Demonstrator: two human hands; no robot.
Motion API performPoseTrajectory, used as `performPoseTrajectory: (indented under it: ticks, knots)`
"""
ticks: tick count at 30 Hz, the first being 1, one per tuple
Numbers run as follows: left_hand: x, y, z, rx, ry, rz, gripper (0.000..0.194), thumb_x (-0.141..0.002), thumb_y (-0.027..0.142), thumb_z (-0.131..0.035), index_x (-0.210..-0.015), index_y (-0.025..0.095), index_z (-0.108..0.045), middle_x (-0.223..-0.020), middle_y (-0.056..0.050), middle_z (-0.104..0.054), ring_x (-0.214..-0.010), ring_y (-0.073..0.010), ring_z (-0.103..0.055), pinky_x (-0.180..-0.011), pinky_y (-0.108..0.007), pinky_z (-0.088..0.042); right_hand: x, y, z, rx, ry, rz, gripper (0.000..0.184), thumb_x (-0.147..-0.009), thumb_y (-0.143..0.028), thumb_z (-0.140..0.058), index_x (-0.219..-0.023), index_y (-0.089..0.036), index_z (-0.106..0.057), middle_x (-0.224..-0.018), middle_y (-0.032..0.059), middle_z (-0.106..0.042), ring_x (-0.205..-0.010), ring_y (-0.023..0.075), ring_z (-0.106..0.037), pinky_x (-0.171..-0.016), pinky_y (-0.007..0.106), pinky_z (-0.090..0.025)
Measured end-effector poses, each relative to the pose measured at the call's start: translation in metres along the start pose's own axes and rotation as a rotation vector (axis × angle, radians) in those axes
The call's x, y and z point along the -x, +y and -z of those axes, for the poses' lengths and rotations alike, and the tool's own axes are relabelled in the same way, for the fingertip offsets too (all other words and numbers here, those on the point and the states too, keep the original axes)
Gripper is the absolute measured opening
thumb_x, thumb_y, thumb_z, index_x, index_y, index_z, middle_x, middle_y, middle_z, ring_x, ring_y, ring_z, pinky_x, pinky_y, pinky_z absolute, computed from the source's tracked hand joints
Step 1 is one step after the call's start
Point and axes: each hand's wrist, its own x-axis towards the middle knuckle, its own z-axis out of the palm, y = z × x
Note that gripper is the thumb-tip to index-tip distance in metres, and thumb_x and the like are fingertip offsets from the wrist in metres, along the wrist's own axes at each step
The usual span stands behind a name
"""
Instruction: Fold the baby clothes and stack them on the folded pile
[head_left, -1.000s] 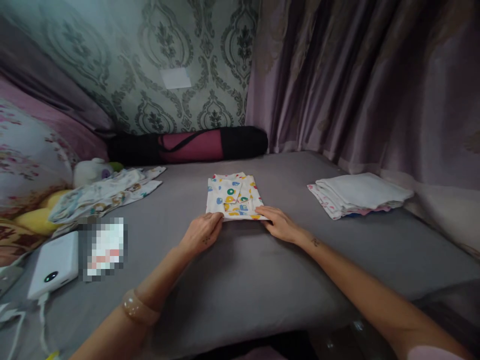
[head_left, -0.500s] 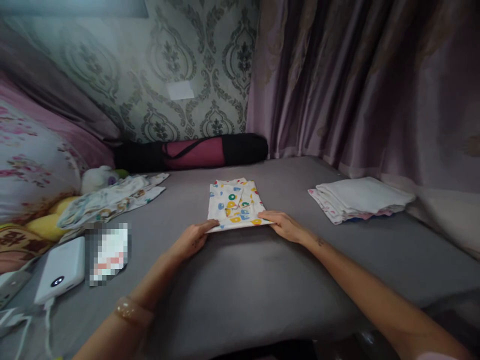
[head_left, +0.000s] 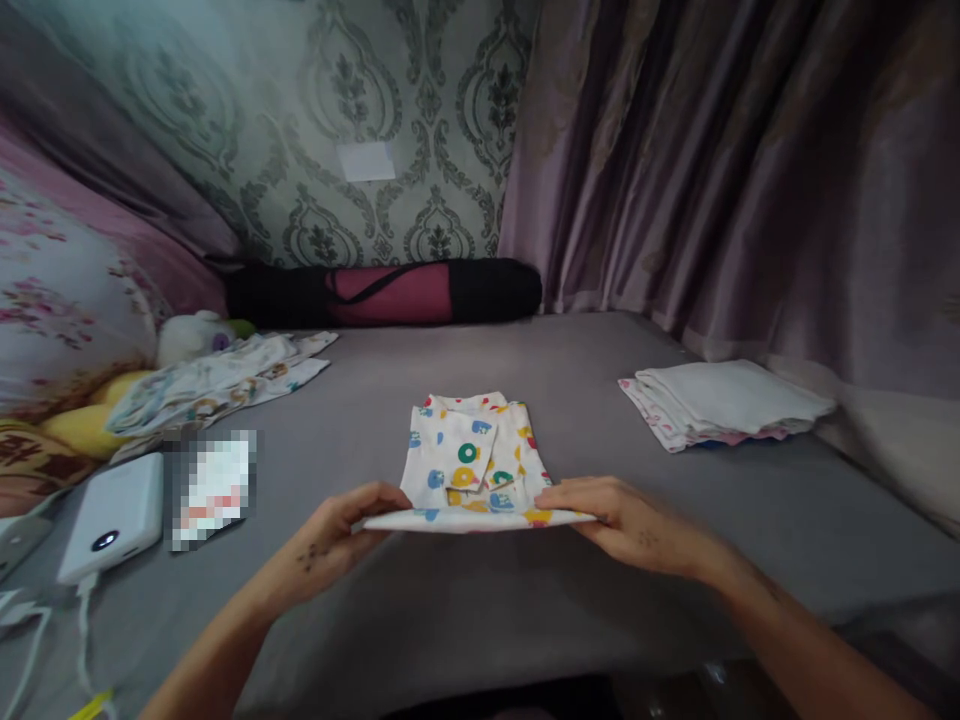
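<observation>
In the middle of the head view lies a small white shirt (head_left: 469, 455) with a colourful print, its sides and sleeves folded inward. The near edge is lifted a little off the grey sheet. At that edge's left end, my left hand (head_left: 349, 530) is closed with the thumb below and fingers on top. My right hand (head_left: 619, 520) pinches the right end in the same way. The fabric is stretched between both hands, while the far part with the neckline rests flat.
A stack of folded white cloths (head_left: 731, 400) lies on the right. Printed clothing (head_left: 225, 385) sits on the left beside plush toys (head_left: 195, 340). Nearer are a white power bank (head_left: 112, 515) with a cable and a blurred-out item (head_left: 214, 490). A black-and-red long bag (head_left: 390, 293) lies along the wall.
Both hands have drawn the shirt nearer to me and raised its near edge slightly. The shirt now appears lower in view and larger.
</observation>
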Motion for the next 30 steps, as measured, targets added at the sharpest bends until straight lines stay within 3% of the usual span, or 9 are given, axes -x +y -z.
performPoseTrajectory:
  ticks: [3,6,8,10,12,17,22,30]
  knots:
    - [-0.020,-0.003,-0.006,0.249,0.143,0.116,0.029,-0.080,0.044,-0.061,-0.088,0.016,-0.066,-0.081,-0.004,-0.068,-0.076,-0.0177,-0.062,-0.065,-0.023,-0.048,-0.020,0.011,-0.004,-0.204,0.136,-0.175,0.025,-0.089,-0.028,-0.052,-0.105,-0.022,-0.070,-0.104,0.0022,-0.072,-0.097,0.0189,-0.065,-0.087,0.029,-0.050]
    - [-0.050,-0.009,-0.014,0.399,0.340,0.143,0.035,-0.078,0.046,-0.062,-0.095,0.016,-0.064,-0.091,-0.005,-0.068,-0.083,-0.0181,-0.061,-0.070,-0.024,-0.048,-0.050,0.033,-0.012,-0.438,0.340,-0.331,0.027,-0.084,-0.036,-0.058,-0.102,-0.017,-0.066,-0.095,0.0040,-0.072,-0.085,0.0197,-0.067,-0.074,0.029,-0.053]
    - [-0.073,-0.016,-0.019,0.390,0.464,0.160,0.034,-0.080,0.045,-0.057,-0.097,0.017,-0.063,-0.087,-0.003,-0.066,-0.077,-0.0162,-0.059,-0.064,-0.023,-0.045,-0.073,0.049,-0.017,-0.546,0.462,-0.371,0.030,-0.083,-0.037,-0.057,-0.104,-0.017,-0.063,-0.093,0.0050,-0.072,-0.083,0.0199,-0.067,-0.070,0.029,-0.054]
    - [-0.098,-0.026,-0.022,0.295,0.559,0.203,0.028,-0.084,0.041,-0.050,-0.094,0.017,-0.061,-0.076,-0.001,-0.061,-0.067,-0.0145,-0.055,-0.056,-0.022,-0.039,-0.095,0.063,-0.019,-0.490,0.564,-0.423,0.026,-0.084,-0.036,-0.053,-0.100,-0.017,-0.062,-0.089,0.0052,-0.071,-0.080,0.0194,-0.067,-0.067,0.028,-0.052]
    - [-0.122,-0.036,-0.022,0.110,0.626,0.243,0.022,-0.087,0.035,-0.045,-0.086,0.018,-0.059,-0.070,0.000,-0.058,-0.064,-0.0145,-0.053,-0.055,-0.022,-0.036,-0.117,0.075,-0.018,-0.262,0.627,-0.510,0.022,-0.086,-0.033,-0.049,-0.092,-0.018,-0.063,-0.082,0.0054,-0.070,-0.077,0.0192,-0.065,-0.066,0.027,-0.050]
    - [-0.157,-0.051,-0.022,-0.297,0.623,0.316,0.020,-0.093,0.030,-0.039,-0.088,0.021,-0.057,-0.078,-0.004,-0.064,-0.073,-0.0169,-0.058,-0.063,-0.025,-0.037,-0.150,0.096,-0.016,0.210,0.559,-0.642,0.023,-0.092,-0.030,-0.042,-0.097,-0.018,-0.062,-0.093,0.0085,-0.070,-0.085,0.0200,-0.063,-0.071,0.027,-0.044]
    - [-0.161,-0.056,-0.026,-0.477,0.570,0.363,0.024,-0.095,0.032,-0.036,-0.098,0.020,-0.057,-0.090,-0.011,-0.069,-0.082,-0.0215,-0.064,-0.066,-0.028,-0.039,-0.155,0.101,-0.026,0.354,0.446,-0.770,0.034,-0.097,-0.037,-0.035,-0.106,-0.017,-0.061,-0.103,0.0139,-0.068,-0.094,0.0239,-0.064,-0.076,0.030,-0.044]
    - [-0.160,-0.058,-0.026,-0.503,0.558,0.433,0.029,-0.096,0.033,-0.032,-0.107,0.015,-0.052,-0.095,-0.018,-0.068,-0.089,-0.0268,-0.066,-0.070,-0.032,-0.043,-0.157,0.094,-0.032,0.380,0.423,-0.869,0.040,-0.099,-0.039,-0.030,-0.115,-0.014,-0.056,-0.102,0.0179,-0.068,-0.097,0.0265,-0.065,-0.080,0.035,-0.046]
